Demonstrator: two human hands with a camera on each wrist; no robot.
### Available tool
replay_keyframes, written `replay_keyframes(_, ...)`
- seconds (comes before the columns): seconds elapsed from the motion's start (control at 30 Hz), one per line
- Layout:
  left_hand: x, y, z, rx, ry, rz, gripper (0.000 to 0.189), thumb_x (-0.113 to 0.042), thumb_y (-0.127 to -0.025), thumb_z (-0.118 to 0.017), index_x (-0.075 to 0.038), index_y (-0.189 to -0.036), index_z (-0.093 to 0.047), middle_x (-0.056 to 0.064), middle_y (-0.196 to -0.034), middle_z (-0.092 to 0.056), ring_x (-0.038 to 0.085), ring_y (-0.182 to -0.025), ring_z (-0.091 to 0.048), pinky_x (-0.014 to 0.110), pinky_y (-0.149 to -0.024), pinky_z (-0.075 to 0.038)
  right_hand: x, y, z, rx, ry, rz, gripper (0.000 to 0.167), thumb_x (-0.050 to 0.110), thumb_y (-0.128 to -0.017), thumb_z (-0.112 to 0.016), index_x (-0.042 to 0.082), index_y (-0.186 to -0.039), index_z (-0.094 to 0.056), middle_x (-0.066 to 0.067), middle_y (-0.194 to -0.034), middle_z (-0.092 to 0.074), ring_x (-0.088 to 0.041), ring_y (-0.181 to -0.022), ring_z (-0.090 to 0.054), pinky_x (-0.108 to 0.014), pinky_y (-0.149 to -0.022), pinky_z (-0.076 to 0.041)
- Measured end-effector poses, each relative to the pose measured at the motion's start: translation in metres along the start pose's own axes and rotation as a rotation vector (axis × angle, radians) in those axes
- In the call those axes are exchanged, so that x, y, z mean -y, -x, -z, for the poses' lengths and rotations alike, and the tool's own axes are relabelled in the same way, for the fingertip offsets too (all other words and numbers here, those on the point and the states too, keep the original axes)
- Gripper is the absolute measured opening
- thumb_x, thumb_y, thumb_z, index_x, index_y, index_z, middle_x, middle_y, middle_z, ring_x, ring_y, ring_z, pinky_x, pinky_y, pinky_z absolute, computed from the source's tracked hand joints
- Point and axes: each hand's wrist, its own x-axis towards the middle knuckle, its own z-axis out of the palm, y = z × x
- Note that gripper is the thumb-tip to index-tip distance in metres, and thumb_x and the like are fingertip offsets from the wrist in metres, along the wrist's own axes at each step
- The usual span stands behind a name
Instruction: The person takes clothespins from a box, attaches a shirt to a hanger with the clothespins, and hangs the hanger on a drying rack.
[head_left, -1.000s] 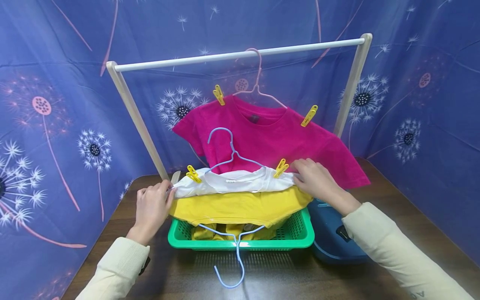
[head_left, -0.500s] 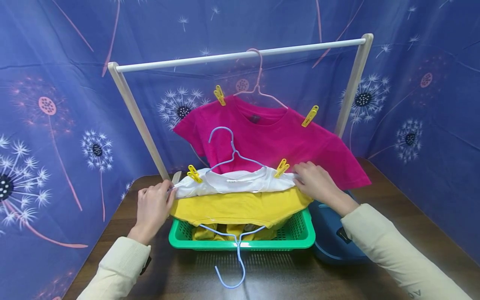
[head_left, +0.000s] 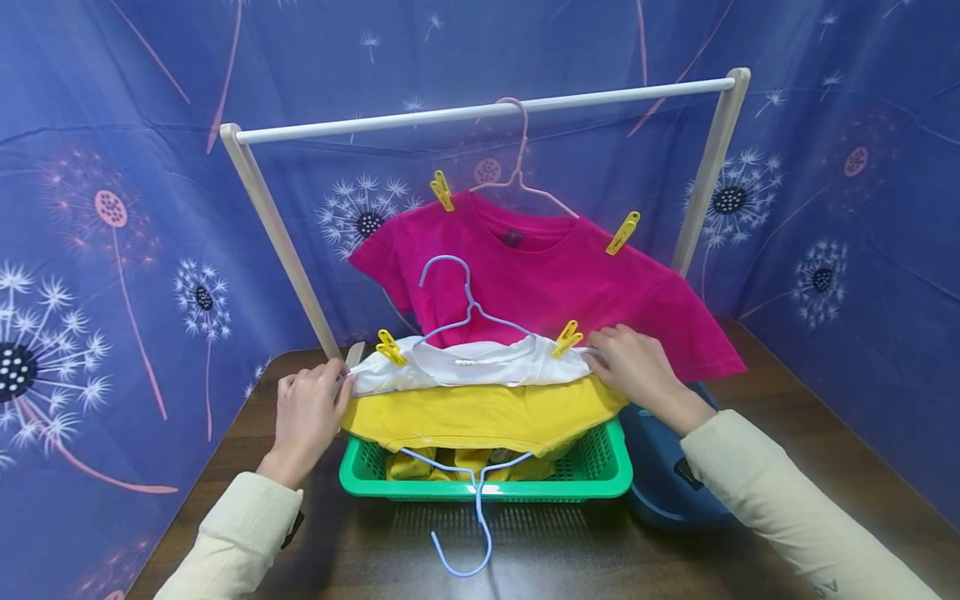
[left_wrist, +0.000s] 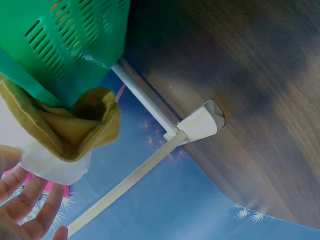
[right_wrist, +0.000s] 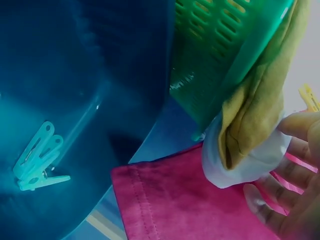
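My left hand (head_left: 307, 408) pinches the left sleeve end of a white T-shirt (head_left: 487, 372), thumb in front and fingers behind. At the opposite sleeve my right hand (head_left: 633, 367) pinches the cloth the same way. A blue hanger (head_left: 474, 307) sticks up from the white shirt's neck, and yellow clothespins (head_left: 390, 347) clip its shoulders. In front of it lies a yellow T-shirt (head_left: 480, 408), neck toward me, with a second blue hanger (head_left: 480, 500) hooking downward. Both shirts lie over a green basket (head_left: 600, 485); yellow cloth shows inside it.
Behind, a magenta T-shirt (head_left: 540, 267) hangs on a pink hanger (head_left: 517, 167) from a white rail (head_left: 375, 122) with wooden legs, yellow clothespins at its shoulders. Right of the basket stands a dark blue basin (head_left: 667, 508) holding teal clothespins (right_wrist: 37, 162). The table (head_left: 300, 533) is brown wood.
The whole head view has drifted slightly to the right. Both hands keep their hold on the white shirt's sleeves, and the garments lie as before.
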Motion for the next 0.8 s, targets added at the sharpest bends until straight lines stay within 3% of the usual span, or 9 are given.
replay_keyframes(0.23, -0.001, -0.007, 0.005, -0.018, 0.004, 0.004, 0.014, -0.019, -0.084, -0.064, -0.006, -0.086, -0.06, 0.012, -0.076, -0.066, 0.034, -0.071, -0.058, 0.053, -0.078, -0.037, 0.001, -0.001, 0.012, -0.054, 0.027, 0.022, 0.015, 0.023, -0.079, -0.066, 0.011, -0.087, -0.066, -0.004, -0.074, -0.061, -0.02, -0.068, -0.054, -0.033, -0.048, -0.048)
replay_keyframes(0.47, 0.0, -0.02, 0.014, -0.041, -0.002, 0.001, 0.016, -0.021, -0.086, -0.062, -0.006, -0.086, -0.06, 0.013, -0.074, -0.065, 0.036, -0.071, -0.058, 0.055, -0.079, -0.038, 0.004, -0.002, 0.025, -0.165, 0.029, 0.057, 0.011, 0.021, -0.079, -0.066, 0.01, -0.081, -0.064, -0.004, -0.07, -0.058, -0.02, -0.065, -0.053, -0.031, -0.045, -0.044)
replay_keyframes(0.8, 0.002, -0.044, 0.027, -0.091, 0.017, 0.003, 0.017, -0.022, -0.088, -0.06, -0.005, -0.085, -0.06, 0.015, -0.072, -0.065, 0.036, -0.068, -0.057, 0.052, -0.073, -0.037, 0.005, -0.012, 0.043, -0.289, 0.025, 0.098, 0.017, 0.021, -0.076, -0.07, 0.008, -0.086, -0.065, -0.008, -0.076, -0.064, -0.023, -0.065, -0.058, -0.034, -0.046, -0.047)
